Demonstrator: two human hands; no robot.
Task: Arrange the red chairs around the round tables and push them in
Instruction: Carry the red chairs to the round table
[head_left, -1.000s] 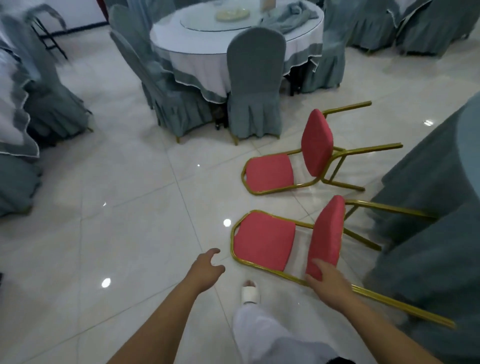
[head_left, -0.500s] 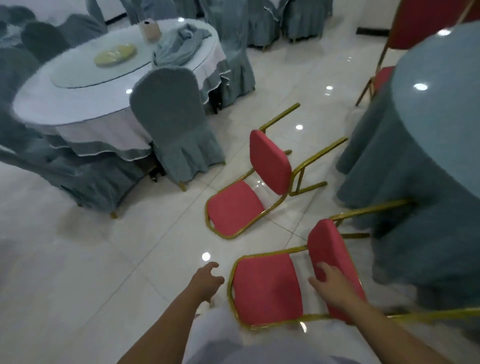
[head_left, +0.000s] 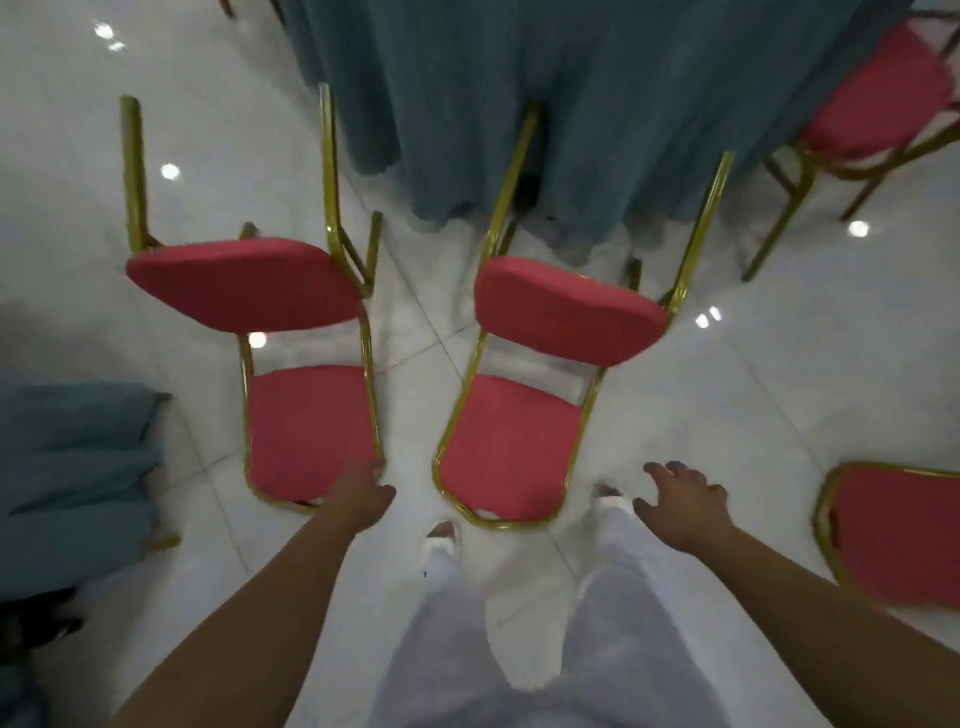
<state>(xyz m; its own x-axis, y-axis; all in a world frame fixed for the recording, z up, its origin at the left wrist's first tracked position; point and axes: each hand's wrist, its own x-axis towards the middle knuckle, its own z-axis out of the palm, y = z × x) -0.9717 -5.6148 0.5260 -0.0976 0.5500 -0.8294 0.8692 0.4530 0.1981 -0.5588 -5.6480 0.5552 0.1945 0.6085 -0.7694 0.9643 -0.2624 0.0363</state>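
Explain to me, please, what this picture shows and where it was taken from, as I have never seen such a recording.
There is no machine here. A person wears a camera on the head, so the single view looks down at their own arms and legs. The left hand is at the near corner of the left chair; blur hides whether it grips. The right hand is open and holds nothing. The left chair and the middle chair lie tipped on the floor, legs toward the table. A third chair shows at the right edge, and a fourth chair stands by the table.
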